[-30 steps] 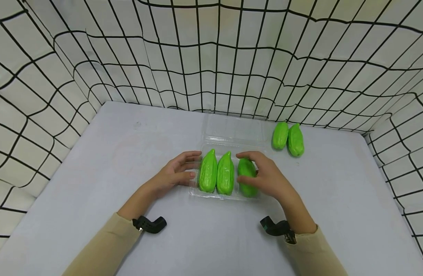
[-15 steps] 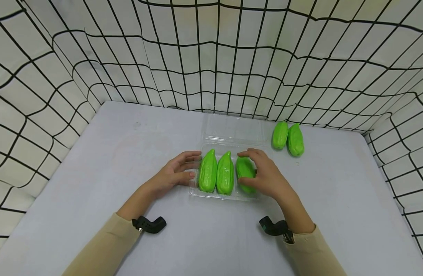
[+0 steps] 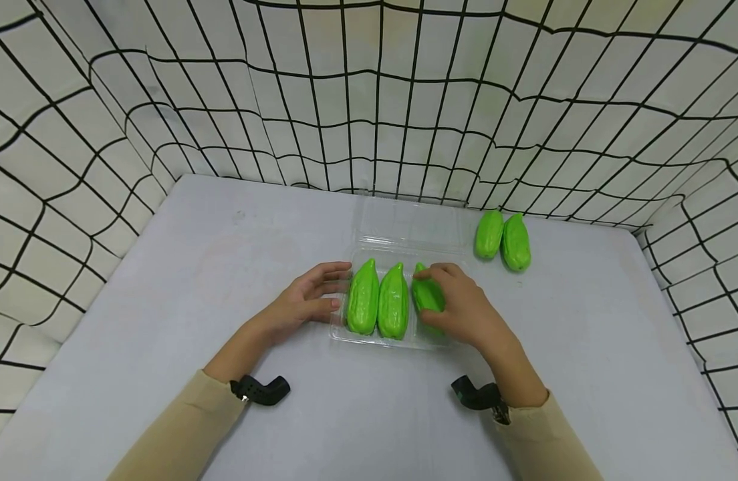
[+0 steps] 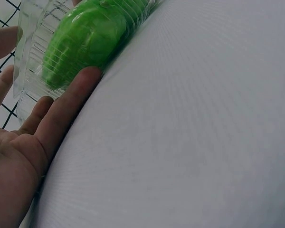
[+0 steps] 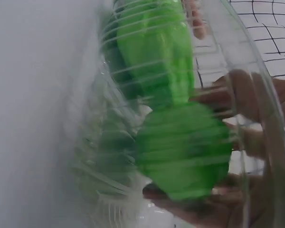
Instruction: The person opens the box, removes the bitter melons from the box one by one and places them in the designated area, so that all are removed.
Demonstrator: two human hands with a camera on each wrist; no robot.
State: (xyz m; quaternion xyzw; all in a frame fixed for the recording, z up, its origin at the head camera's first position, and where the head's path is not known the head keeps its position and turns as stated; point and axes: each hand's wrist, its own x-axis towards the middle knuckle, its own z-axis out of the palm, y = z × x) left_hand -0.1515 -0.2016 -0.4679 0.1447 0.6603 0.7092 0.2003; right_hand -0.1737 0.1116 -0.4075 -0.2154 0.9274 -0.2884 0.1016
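Note:
A clear plastic clamshell box (image 3: 374, 341) lies on the table with its lid (image 3: 414, 224) folded back. Two glossy green gourds, a left one (image 3: 363, 300) and a middle one (image 3: 394, 306), lie side by side in it, tapered ends away from me. My left hand (image 3: 303, 300) rests at the box's left side, fingers extended; in the left wrist view a fingertip (image 4: 89, 73) meets the clear wall. With fingers and thumb, my right hand (image 3: 465, 304) grips a third green gourd (image 3: 426, 294) over the box's right part, partly covering it. The right wrist view shows this gourd's blunt end (image 5: 183, 152), blurred.
Two more green gourds, one left (image 3: 488, 235) and one right (image 3: 516, 243), lie beyond the box at the right, close to the back edge. White walls with black netting (image 3: 375, 100) enclose the white table (image 3: 236, 220) at the back and sides.
The right hand has shifted the third gourd slightly left and away from me, and its tapered tip now shows above the fingers. Left hand and box stay in place.

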